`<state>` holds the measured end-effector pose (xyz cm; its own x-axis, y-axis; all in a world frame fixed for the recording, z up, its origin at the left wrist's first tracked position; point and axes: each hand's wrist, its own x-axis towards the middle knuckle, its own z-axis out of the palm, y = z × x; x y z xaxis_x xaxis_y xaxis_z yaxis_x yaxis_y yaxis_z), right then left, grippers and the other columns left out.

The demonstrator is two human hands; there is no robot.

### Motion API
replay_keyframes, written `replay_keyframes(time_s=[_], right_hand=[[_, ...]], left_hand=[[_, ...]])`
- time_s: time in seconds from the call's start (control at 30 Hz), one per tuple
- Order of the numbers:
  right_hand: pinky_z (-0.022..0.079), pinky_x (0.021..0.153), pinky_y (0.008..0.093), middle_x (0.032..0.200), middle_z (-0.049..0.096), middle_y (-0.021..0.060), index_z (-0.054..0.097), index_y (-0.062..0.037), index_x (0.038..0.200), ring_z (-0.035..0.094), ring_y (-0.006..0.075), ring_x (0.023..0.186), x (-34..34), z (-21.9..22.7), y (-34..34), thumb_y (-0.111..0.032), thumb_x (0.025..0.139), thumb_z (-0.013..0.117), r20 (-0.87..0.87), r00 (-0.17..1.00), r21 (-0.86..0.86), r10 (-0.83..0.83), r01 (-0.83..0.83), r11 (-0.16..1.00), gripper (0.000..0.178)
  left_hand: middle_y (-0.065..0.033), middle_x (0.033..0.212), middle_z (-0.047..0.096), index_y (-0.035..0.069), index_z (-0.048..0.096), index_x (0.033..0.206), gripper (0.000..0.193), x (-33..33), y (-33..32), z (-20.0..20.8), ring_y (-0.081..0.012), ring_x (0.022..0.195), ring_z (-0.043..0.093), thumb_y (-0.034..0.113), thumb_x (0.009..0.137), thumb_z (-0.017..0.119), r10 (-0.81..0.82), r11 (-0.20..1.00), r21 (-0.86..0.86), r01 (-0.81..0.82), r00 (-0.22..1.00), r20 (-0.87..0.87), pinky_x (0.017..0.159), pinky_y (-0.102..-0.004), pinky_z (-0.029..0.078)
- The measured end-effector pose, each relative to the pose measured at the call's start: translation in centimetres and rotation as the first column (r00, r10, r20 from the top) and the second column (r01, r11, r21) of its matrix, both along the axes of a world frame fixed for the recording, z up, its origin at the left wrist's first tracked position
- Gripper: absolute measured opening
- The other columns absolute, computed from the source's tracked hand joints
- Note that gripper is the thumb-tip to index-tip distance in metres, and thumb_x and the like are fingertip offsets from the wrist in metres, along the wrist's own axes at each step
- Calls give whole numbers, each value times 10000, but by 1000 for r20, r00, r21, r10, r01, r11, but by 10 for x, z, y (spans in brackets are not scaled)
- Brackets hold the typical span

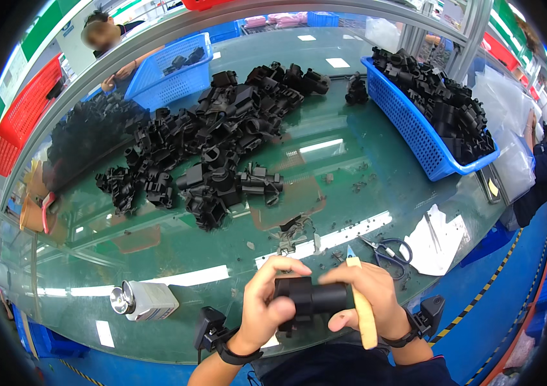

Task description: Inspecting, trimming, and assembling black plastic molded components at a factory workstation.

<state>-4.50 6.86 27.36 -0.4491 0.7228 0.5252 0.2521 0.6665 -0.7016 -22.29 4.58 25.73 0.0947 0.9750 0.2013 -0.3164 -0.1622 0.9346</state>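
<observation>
Close to the table's near edge, a black plastic part (312, 299) with a round barrel lies in the grip of my left hand (266, 305). My left thumb and fingers wrap its boxy end. My right hand (373, 289) is closed on a yellow-handled knife (365, 312), its short pointed blade directed away from me. The right fingers and thumb are by the barrel's right end; whether they touch it I cannot tell. Just beyond the right hand lie dark-handled scissors or snips (389, 252). A pair of tweezers (432, 233) rests on a white sheet (437, 254).
A large heap of black parts (222, 128) covers the table's far middle. A blue basket (415, 135) full of similar parts stands right; another blue basket (170, 77) is far left. A white bottle (151, 300) stands left of my hands. Small black scraps litter the glossy green tabletop (215, 238).
</observation>
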Motion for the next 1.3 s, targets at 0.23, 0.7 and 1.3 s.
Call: replay_keyframes(time_s=[0.23,0.7,1.3], right_hand=[[462,631,328,842,612,124,589,-17,1041,587,263,704,-6,-1,1,-263,677,748,32,999,68,-9,6,998,467],[405,452,285,575,544,85,579,-4,806,527,227,457,7,-8,-8,-290,697,748,-126,975,33,-183,189,981,350],[468,545,255,773,653,113,606,19,874,621,200,598,4,-9,-12,-365,752,671,-250,957,-253,-150,85,964,408]], left_hand=[[-177,652,593,11,486,995,564,-10,4,9,-192,368,524,514,932,238,-204,730,-595,336,938,279,304,-232,401],[-169,1189,501,19,372,1236,716,2,1,-10,-234,1045,553,244,693,781,-174,977,102,187,977,-120,857,-324,464],[-173,1111,482,-2,410,1199,740,-3,3,-2,-262,1021,527,163,607,822,-76,953,258,161,948,-311,852,-350,417]])
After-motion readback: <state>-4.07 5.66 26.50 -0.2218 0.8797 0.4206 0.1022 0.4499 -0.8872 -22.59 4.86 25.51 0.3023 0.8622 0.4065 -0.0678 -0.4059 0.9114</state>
